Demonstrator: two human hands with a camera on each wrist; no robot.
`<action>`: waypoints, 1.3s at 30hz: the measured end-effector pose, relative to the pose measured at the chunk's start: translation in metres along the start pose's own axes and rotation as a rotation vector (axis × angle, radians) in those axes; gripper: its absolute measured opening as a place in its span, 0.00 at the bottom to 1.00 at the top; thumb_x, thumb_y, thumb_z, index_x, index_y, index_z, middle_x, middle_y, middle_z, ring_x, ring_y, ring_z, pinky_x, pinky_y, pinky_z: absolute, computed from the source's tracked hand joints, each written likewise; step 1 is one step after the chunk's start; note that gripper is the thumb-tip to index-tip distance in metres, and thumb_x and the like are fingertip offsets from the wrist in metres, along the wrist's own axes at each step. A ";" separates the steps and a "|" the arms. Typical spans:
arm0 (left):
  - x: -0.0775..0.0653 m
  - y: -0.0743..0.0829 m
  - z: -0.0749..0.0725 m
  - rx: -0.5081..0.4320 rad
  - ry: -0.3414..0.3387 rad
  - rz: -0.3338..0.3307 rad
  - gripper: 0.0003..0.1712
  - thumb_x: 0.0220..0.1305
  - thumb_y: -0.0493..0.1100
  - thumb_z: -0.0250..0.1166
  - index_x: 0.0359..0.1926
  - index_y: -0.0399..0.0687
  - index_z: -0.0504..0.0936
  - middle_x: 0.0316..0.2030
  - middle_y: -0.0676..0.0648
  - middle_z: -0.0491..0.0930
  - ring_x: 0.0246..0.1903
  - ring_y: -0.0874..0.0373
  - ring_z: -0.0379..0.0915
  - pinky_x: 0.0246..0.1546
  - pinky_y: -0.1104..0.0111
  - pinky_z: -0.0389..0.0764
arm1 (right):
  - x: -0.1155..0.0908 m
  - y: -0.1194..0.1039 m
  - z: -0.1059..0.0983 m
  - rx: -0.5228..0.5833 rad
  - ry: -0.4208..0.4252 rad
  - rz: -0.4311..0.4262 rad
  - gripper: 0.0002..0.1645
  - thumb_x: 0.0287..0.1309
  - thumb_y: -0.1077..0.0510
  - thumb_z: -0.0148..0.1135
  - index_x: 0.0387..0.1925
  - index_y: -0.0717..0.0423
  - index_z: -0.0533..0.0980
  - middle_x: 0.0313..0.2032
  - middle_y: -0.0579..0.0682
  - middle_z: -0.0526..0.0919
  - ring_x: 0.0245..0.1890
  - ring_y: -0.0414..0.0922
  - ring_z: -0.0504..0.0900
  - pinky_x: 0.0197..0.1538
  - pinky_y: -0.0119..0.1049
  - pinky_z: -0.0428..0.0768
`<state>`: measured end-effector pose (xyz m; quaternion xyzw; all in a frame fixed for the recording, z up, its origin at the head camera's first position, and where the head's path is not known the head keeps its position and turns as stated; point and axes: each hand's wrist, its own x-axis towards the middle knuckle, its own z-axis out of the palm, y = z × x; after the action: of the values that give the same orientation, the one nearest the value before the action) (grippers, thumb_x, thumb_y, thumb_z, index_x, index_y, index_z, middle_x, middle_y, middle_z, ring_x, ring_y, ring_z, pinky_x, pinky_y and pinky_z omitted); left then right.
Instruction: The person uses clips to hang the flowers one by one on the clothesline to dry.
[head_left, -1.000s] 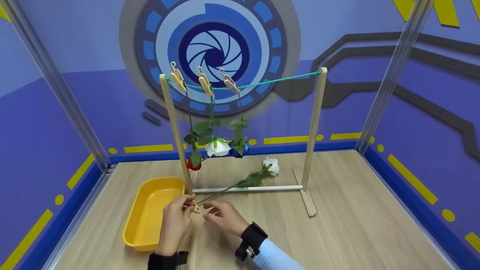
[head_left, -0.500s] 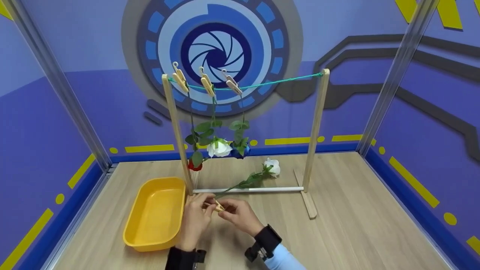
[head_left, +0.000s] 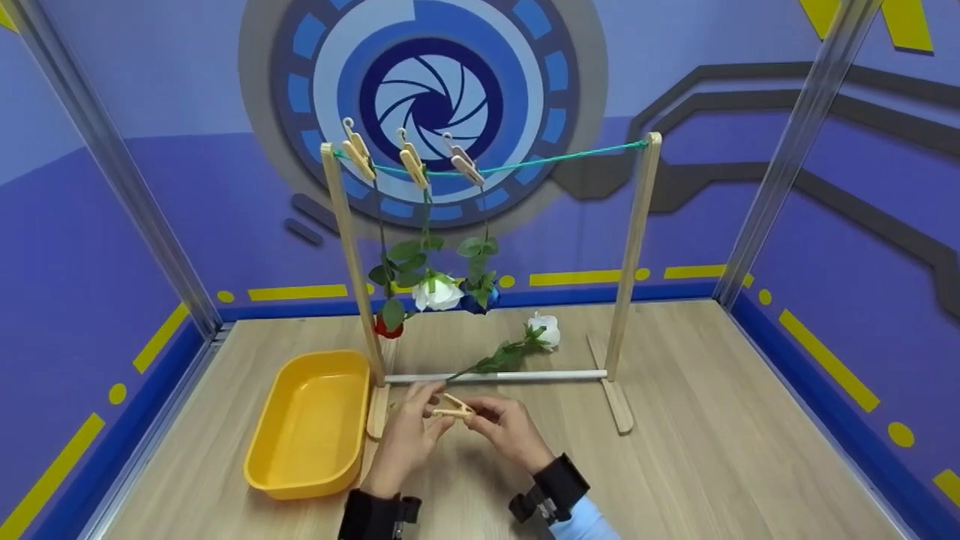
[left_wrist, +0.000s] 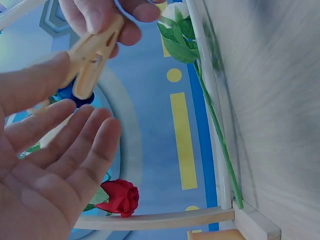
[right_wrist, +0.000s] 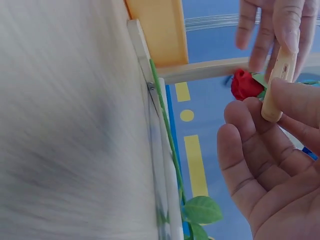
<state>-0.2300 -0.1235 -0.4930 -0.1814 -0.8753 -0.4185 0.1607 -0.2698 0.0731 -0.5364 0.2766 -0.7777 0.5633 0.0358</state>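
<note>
A pale wooden clothespin (head_left: 454, 409) is held in the air, its two legs spread toward my left hand (head_left: 411, 431). My right hand (head_left: 514, 431) pinches its narrow end between thumb and fingers. In the left wrist view, my left thumb lies against one leg of the clothespin (left_wrist: 92, 70), while the left fingers (left_wrist: 82, 150) extend nearly straight, index tip close to the other leg. Behind the hands, a white artificial rose (head_left: 543, 331) lies with its green stem across the rack's white bottom bar (head_left: 555, 375).
On the rack's green string (head_left: 555, 159), several clothespins hold a red rose (head_left: 388, 327), a white rose (head_left: 436, 292) and a blue rose (head_left: 480, 297) head-down. A yellow tray (head_left: 259, 450) stands left, beside the rack's left foot (head_left: 378, 420). The right foot (head_left: 616, 409) juts forward.
Both hands have moved right with the clothespin, away from the tray. My right hand, earlier apart from it, now pinches its end. The clothespin's legs have come into clearer view.
</note>
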 end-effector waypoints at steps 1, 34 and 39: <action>0.000 0.000 0.000 -0.006 -0.021 -0.008 0.25 0.63 0.34 0.73 0.60 0.33 0.79 0.49 0.38 0.81 0.46 0.44 0.82 0.47 0.52 0.84 | 0.000 -0.004 -0.001 -0.012 -0.001 -0.004 0.14 0.66 0.63 0.67 0.51 0.65 0.84 0.42 0.56 0.88 0.39 0.42 0.85 0.42 0.30 0.83; 0.000 -0.006 -0.001 -0.025 -0.029 0.012 0.16 0.60 0.38 0.76 0.48 0.42 0.84 0.39 0.47 0.84 0.38 0.57 0.81 0.41 0.65 0.83 | -0.002 0.000 -0.001 0.018 -0.063 -0.067 0.16 0.66 0.62 0.67 0.53 0.63 0.84 0.46 0.57 0.87 0.39 0.38 0.84 0.43 0.29 0.84; 0.001 -0.006 -0.001 -0.021 -0.013 0.017 0.16 0.61 0.39 0.76 0.48 0.41 0.84 0.39 0.48 0.84 0.37 0.58 0.79 0.39 0.65 0.82 | -0.001 -0.001 -0.001 0.047 -0.061 -0.049 0.15 0.65 0.63 0.68 0.51 0.64 0.85 0.46 0.58 0.89 0.39 0.40 0.86 0.42 0.29 0.84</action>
<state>-0.2332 -0.1280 -0.4962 -0.1934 -0.8703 -0.4250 0.1566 -0.2682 0.0742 -0.5355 0.3135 -0.7580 0.5716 0.0192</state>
